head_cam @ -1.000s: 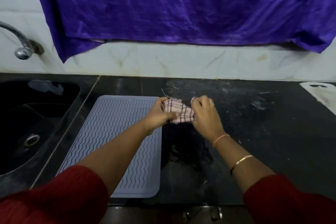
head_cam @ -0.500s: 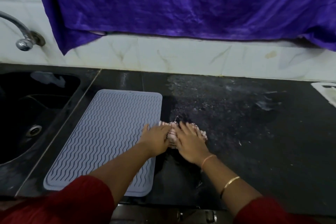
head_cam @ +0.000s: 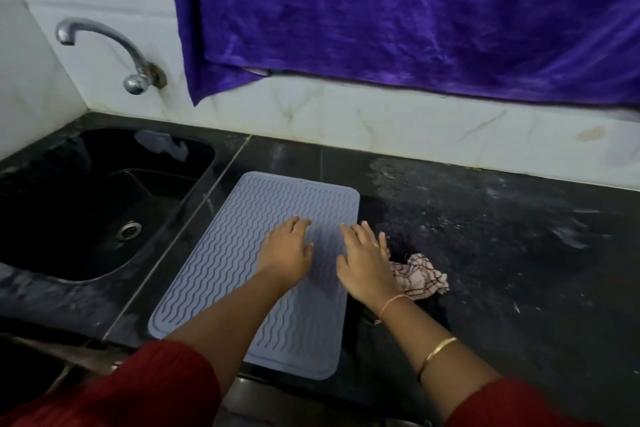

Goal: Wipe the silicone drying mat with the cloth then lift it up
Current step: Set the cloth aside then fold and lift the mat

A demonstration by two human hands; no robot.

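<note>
A grey-blue silicone drying mat (head_cam: 242,253) with wavy ridges lies flat on the black counter beside the sink. My left hand (head_cam: 287,250) rests palm down on the mat's middle, fingers spread, holding nothing. My right hand (head_cam: 363,260) lies palm down over the mat's right edge, fingers apart and empty. The checked pink-and-white cloth (head_cam: 420,276) sits crumpled on the counter just right of my right hand, partly hidden behind my wrist.
A black sink (head_cam: 86,204) with a metal drain lies left of the mat, a chrome tap (head_cam: 104,48) above it. A purple fabric (head_cam: 415,17) hangs over the white tiled wall. The dark counter (head_cam: 502,236) stretches right, smeared with pale residue.
Both hands let go of the cloth, which now lies on the counter. They moved left onto the mat and lie flat. The camera view shifted left.
</note>
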